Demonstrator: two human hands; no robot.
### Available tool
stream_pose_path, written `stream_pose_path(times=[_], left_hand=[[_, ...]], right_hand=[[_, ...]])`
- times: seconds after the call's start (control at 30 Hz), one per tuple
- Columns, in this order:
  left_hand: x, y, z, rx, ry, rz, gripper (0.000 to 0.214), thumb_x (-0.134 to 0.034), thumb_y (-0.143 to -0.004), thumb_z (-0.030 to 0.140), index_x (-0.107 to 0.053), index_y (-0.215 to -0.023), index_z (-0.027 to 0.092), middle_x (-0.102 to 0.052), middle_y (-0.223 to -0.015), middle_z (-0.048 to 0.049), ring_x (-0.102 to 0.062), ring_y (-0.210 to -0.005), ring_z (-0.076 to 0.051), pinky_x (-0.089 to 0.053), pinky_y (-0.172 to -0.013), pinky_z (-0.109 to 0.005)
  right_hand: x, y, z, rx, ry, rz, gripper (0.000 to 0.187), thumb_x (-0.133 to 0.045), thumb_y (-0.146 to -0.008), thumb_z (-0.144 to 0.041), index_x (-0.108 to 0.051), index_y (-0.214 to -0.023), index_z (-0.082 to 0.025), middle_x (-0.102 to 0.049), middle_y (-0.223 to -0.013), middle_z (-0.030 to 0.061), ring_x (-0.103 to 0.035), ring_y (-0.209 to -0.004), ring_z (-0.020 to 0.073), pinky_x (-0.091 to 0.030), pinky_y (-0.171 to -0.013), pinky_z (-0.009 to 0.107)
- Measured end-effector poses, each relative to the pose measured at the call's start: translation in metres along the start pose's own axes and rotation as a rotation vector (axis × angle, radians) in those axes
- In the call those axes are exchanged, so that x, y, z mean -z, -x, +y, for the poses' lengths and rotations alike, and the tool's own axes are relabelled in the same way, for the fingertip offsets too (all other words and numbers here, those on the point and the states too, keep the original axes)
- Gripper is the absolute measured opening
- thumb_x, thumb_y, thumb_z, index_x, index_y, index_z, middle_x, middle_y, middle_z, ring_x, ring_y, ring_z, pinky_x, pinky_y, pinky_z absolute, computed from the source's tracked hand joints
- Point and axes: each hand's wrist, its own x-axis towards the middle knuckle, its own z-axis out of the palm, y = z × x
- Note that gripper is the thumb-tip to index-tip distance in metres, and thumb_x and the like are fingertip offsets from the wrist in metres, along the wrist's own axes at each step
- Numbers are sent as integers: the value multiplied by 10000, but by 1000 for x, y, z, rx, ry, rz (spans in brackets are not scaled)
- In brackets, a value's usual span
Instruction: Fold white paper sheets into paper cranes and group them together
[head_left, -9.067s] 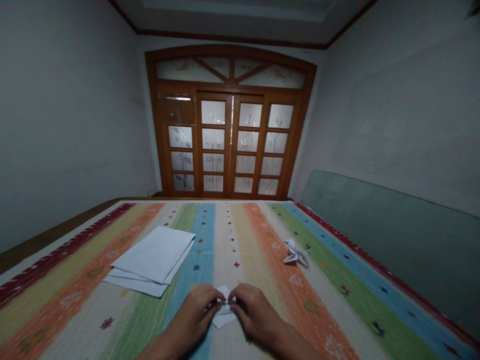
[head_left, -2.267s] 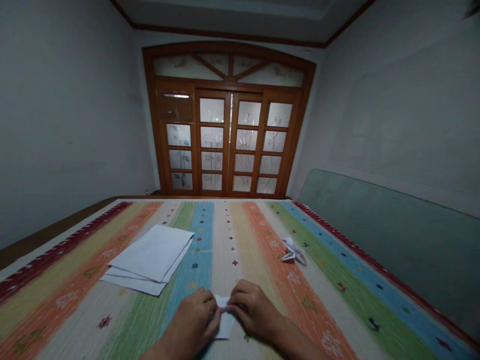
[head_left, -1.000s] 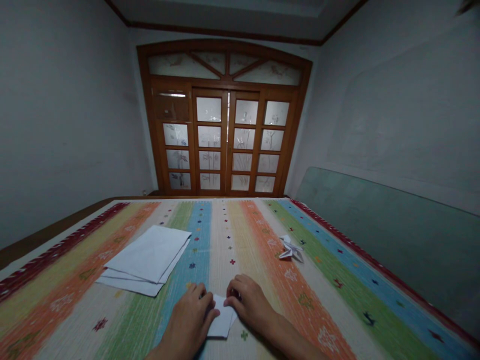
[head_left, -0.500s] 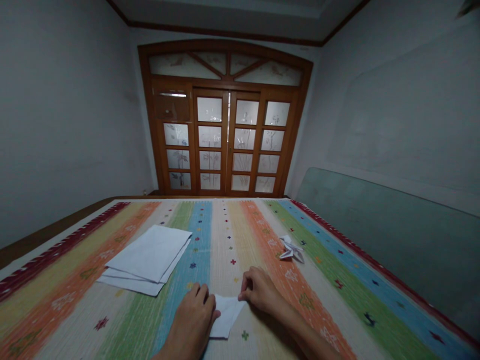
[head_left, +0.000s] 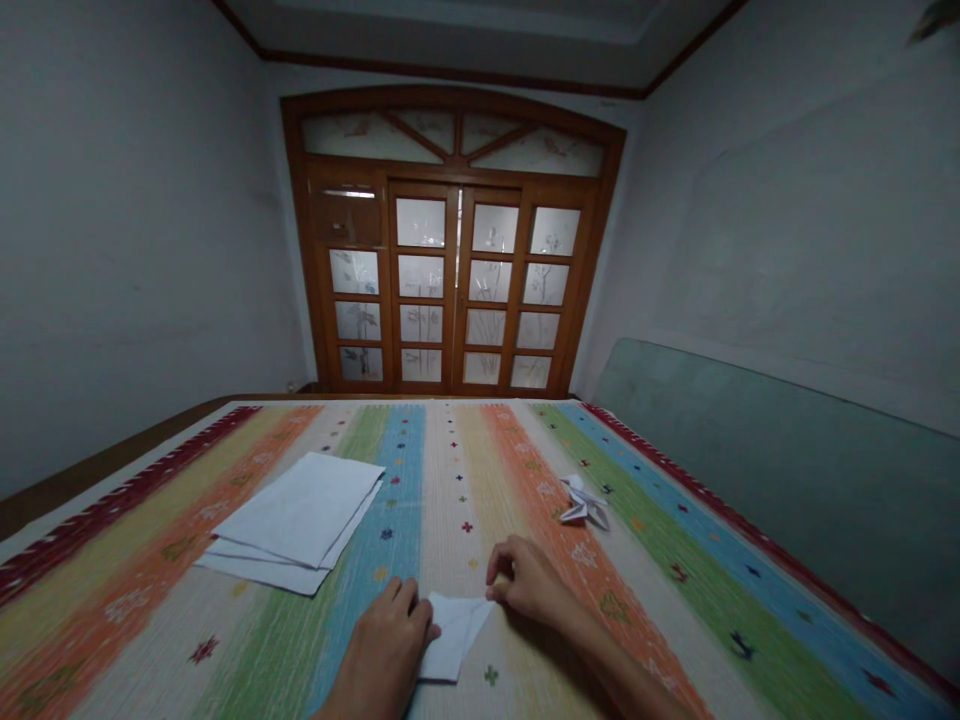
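On the striped woven cover (head_left: pixel 450 470), a stack of white paper sheets (head_left: pixel 300 510) lies left of my folded white paper (head_left: pixel 454 635), and a paper crane (head_left: pixel 585 503) sits beyond it to the right. My left hand (head_left: pixel 382 660) rests on it, fingers open and flat; my right hand (head_left: pixel 529 582) has curled fingers at its corner, though I cannot tell whether they pinch.

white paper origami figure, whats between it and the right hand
Just the orange stripe of the woven cover, with small pale motifs, between the white paper origami figure and the right hand, in the head view.
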Motion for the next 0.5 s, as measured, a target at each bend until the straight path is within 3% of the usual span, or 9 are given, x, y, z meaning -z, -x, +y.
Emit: stream_pose_path(times=[0.13, 0.2, 0.33, 0.5], left_hand=[[9, -3, -1, 59, 138, -17, 147, -620, -881, 76, -693, -941, 189, -673, -1025, -57, -618, -983, -242, -477, -857, -342], [13, -3, -2, 63, 209, -17, 124, -628, -878, 91, -681, -922, 194, -670, -1003, -48, -613, -989, -243, -467, -863, -343], [16, -3, -4, 87, 297, -16, 128, -641, -854, 92, -666, -923, 196, -663, -983, -41, -610, -987, -244, -453, -871, -348], [14, -4, -6, 89, 387, 1, 105, -632, -840, 123, -657, -919, 189, -654, -991, -48, -601, -989, -242, -448, -888, -351]], right_hand=[[-9, 7, -13, 81, -68, -5, 216, -733, -706, -31, -800, -753, -231, -682, -857, 20, -644, -851, 186, -464, -767, 260], [-15, 12, -20, 158, -162, -7, 149, -738, -760, -85, -809, -772, -215, -671, -858, 35, -641, -860, 192, -472, -783, 275], [-24, 21, -26, 211, -159, -22, 124, -791, -762, -130, -803, -844, -222, -679, -927, 50, -625, -959, 227, -448, -883, 328], [-28, 24, -23, 237, -149, -33, 190, -790, -764, -101, -797, -899, -235, -665, -945, 48, -617, -960, 223, -439, -868, 324]])
